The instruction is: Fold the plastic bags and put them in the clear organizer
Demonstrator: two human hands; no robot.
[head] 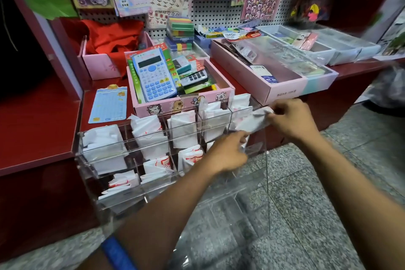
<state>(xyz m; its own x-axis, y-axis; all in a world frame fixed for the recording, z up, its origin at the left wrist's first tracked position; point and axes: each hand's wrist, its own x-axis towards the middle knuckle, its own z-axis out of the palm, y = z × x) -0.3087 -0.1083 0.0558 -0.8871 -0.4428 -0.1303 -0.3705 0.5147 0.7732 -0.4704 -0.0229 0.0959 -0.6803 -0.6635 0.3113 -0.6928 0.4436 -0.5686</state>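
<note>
A clear acrylic organizer (pixel 103 146) with several compartments stands at the edge of a red counter. Folded white plastic bags (pixel 149 136) with red print fill most of its compartments. Above the organizer's right end I hold a folded white plastic bag (pixel 252 121) between both hands. My right hand (pixel 291 118) pinches its upper right end. My left hand (pixel 228 151) grips its lower left end, just over the right-hand compartments.
Behind the organizer stands a pink box (pixel 186 103) with a blue calculator (pixel 153 74). A long pink box (pixel 282 90) of packaged goods lies to the right. A blue card (pixel 108 105) lies on the red counter (pixel 39 125). Grey speckled floor (pixel 328 182) is below.
</note>
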